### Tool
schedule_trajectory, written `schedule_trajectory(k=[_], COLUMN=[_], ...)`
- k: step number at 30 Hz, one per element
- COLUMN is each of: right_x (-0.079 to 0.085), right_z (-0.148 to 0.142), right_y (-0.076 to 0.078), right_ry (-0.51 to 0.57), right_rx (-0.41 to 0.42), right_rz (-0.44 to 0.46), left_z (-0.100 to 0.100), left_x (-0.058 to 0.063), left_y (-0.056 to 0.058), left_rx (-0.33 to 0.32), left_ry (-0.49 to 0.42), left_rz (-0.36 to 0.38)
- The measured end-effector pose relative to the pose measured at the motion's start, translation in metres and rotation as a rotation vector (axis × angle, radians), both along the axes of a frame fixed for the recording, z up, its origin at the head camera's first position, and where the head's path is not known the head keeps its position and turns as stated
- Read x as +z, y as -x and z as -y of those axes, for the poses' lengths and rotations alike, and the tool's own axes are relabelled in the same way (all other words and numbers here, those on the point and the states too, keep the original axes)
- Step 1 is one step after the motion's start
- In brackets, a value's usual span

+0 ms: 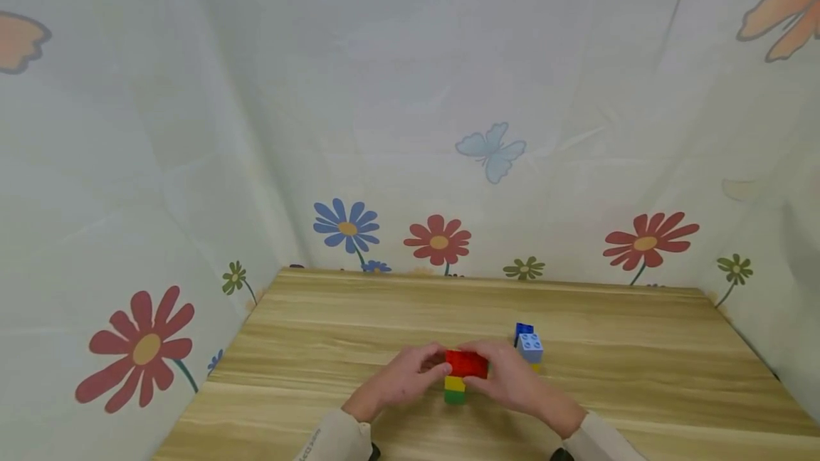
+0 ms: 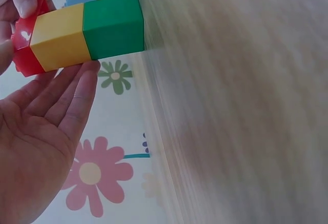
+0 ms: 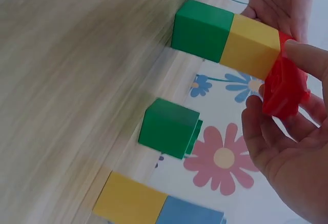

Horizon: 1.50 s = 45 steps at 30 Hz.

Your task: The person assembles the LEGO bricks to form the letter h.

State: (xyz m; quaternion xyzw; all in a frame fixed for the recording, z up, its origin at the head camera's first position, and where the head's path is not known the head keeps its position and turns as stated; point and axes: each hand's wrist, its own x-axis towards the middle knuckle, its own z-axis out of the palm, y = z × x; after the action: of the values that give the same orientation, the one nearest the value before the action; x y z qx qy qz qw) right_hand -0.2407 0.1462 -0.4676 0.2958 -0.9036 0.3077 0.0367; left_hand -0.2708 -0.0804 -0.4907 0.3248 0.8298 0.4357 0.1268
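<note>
At six o'clock in the head view, on the table (image 1: 615,397), a short upright stack (image 1: 454,380): green block (image 2: 114,26) at the foot, yellow block (image 2: 59,35) in the middle, red block (image 1: 466,363) on top, overhanging toward three o'clock. Gripped there by the right hand (image 1: 515,379), with fingers curled round the red block; flanked at nine o'clock by the left hand (image 1: 406,375), with fingers loose and nearly straight beside the stack, and no telling how firm any contact. Probably light, stiff plastic, slick on the glossy faces but hardly fragile; narrow at the foot, hence likely tippy. Best taken by opposite flat sides of the red block, with a steadying touch beneath. At two o'clock from the stack, a light blue block (image 1: 529,348) on a second yellow block (image 3: 130,199), with a dark blue block (image 1: 524,329) just beyond, partly masked. Between, a separate green block (image 3: 166,131), plain in the right wrist view, nearly lost behind the right hand from above. Hard to make out: the joint between red and yellow, fully seated or not; also, at the nine o'clock edge of the left wrist view, a cut-off fingertip of uncertain owner.
</note>
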Motion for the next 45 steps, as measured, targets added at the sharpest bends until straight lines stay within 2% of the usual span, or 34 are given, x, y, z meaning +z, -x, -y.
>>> schedule_trajectory(k=[10, 16, 19, 24, 28, 35, 45], right_x=[0.002, 0.001, -0.002, -0.005, -0.008, -0.016, -0.024], right_z=[-0.033, -0.055, -0.068, -0.086, -0.097, -0.105, -0.106], right_y=[-0.004, -0.004, -0.001, 0.004, 0.009, 0.018, 0.025], right_ry=[0.120, 0.140, 0.142, 0.090, 0.042, 0.030, 0.127], right_rx=[-0.030, -0.057, -0.109, -0.251, -0.310, -0.314, -0.287], right_rz=[-0.041, -0.218, -0.253, -0.167, -0.105, -0.018, 0.153], left_z=[-0.001, -0.003, -0.004, -0.006, -0.011, -0.017, -0.021], left_x=[-0.001, 0.000, -0.001, -0.001, 0.002, 0.004, 0.002], left_y=[0.000, -0.002, -0.001, 0.000, -0.001, -0.002, -0.001], left_rx=[0.022, 0.029, 0.027, 0.023, 0.030, 0.038, 0.045], left_ry=[0.032, 0.038, 0.027, -0.005, -0.013, -0.010, -0.023], left_rz=[0.010, -0.007, -0.012, 0.004, 0.008, -0.039, -0.068])
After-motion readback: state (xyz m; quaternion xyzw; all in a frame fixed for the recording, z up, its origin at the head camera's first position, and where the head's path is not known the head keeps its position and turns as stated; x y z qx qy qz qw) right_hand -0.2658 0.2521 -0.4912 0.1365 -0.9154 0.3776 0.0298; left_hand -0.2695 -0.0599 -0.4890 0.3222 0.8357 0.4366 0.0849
